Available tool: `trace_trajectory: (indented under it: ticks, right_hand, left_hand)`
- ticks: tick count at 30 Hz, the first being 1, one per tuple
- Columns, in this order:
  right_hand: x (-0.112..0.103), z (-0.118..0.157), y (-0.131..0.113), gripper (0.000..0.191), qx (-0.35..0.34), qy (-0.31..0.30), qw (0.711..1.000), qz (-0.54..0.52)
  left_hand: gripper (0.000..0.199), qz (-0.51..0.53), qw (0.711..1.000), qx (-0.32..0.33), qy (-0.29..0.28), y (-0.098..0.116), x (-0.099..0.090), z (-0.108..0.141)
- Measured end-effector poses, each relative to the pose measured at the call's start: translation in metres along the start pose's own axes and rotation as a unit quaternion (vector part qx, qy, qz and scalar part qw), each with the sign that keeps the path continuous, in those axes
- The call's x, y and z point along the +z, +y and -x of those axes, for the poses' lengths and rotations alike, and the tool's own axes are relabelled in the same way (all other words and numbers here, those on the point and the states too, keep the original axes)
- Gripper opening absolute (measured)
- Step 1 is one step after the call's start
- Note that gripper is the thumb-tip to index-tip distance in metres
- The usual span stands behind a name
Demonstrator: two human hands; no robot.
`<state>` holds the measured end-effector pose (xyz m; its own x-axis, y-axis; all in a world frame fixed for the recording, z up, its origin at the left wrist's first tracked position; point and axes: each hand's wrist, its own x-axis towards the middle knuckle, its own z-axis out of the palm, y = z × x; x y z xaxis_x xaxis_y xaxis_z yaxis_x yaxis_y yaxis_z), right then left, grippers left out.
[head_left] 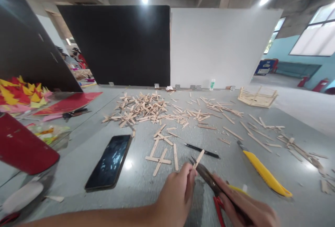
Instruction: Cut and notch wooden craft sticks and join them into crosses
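One wooden stick (200, 157) in closed left hand (178, 186); shears (208, 178) in closed right hand (244, 202)

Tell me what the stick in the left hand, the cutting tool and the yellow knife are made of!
The stick: probably bare wood, pale tan and matte. The cutting tool: blades seemingly metal, dark with a dull shine; its red grip may be plastic or coated metal. The yellow knife: handle likely plastic, smooth and evenly coloured.
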<state>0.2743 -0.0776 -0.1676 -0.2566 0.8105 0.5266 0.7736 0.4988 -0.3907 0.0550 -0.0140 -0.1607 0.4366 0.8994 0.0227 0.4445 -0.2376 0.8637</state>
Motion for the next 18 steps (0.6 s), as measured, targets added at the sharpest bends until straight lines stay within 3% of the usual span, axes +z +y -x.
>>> trace_trajectory:
  ticks: [4,9,18]
  right_hand:
    - [-0.001,-0.002,-0.006,0.046,0.013,0.008,1.000,-0.010]
    - [-0.001,-0.010,-0.015,0.048,-0.020,0.040,0.999,-0.031]
    - [-0.001,-0.006,-0.019,0.042,-0.027,0.015,0.999,0.022]
  left_hand:
    - [0.033,-0.004,1.000,0.005,-0.002,0.001,-0.002,0.001]
    - [0.033,-0.008,1.000,0.013,0.001,0.000,-0.003,0.001]
    - [0.031,-0.026,0.999,0.031,0.006,0.002,-0.004,0.001]
